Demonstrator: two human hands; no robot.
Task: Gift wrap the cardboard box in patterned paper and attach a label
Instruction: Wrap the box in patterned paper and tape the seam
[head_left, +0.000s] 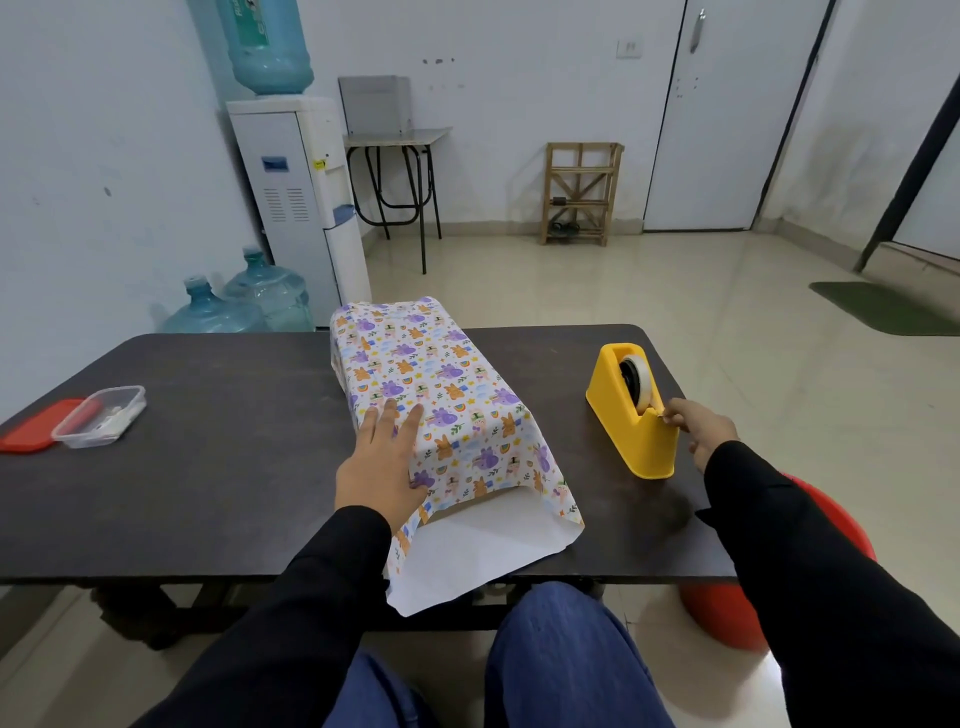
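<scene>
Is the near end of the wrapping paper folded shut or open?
Open: the patterned paper gapes at its near end, its white inner side spread flat past the table edge, unfolded.

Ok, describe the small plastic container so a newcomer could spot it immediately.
Start at the dark table, then go to its left end, away from the wrapped box in the middle. There sits a clear rectangular plastic container with a red lid lying beside it. It is the only see-through item; the tape dispenser at the right end is solid yellow.
</scene>
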